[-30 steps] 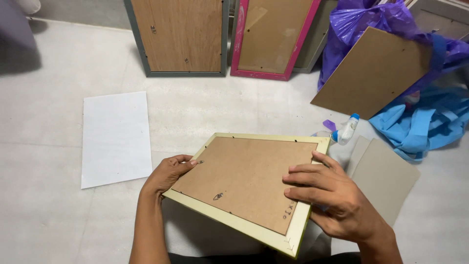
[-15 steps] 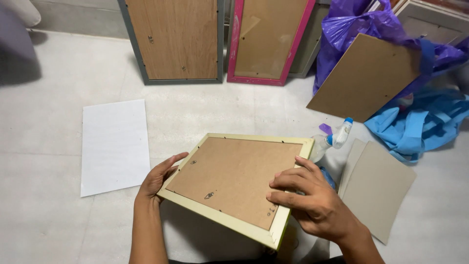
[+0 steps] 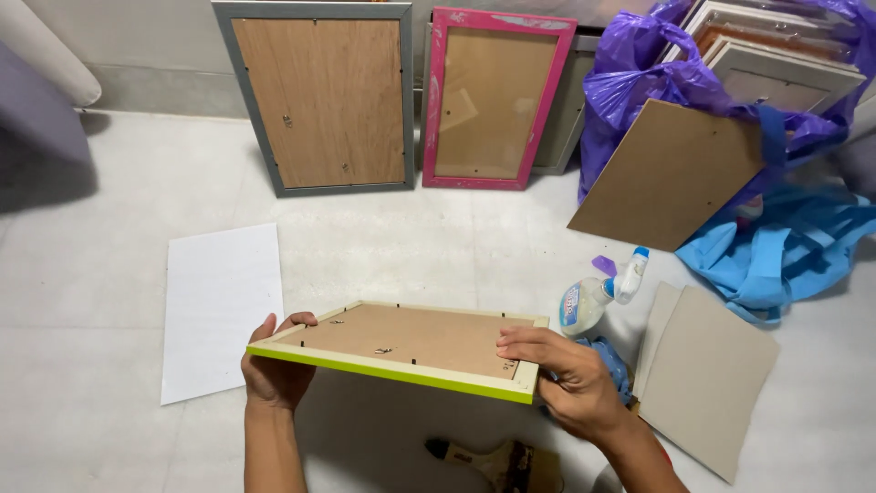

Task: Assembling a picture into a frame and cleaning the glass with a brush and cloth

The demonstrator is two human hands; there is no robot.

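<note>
While each hand (image 3: 274, 370) (image 3: 570, 388) grips an end, the picture frame (image 3: 401, 347) hangs above bare floor (image 3: 401, 246).

A white spray bottle (image 3: 598, 297) with a blue cap and a colourful label lies on the floor.

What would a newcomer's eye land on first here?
The lime-edged picture frame, held back side up between the left hand and right hand at the centre. Next, the pink frame leaning on the wall beside a grey frame, and the purple bag of frames at top right.
</note>
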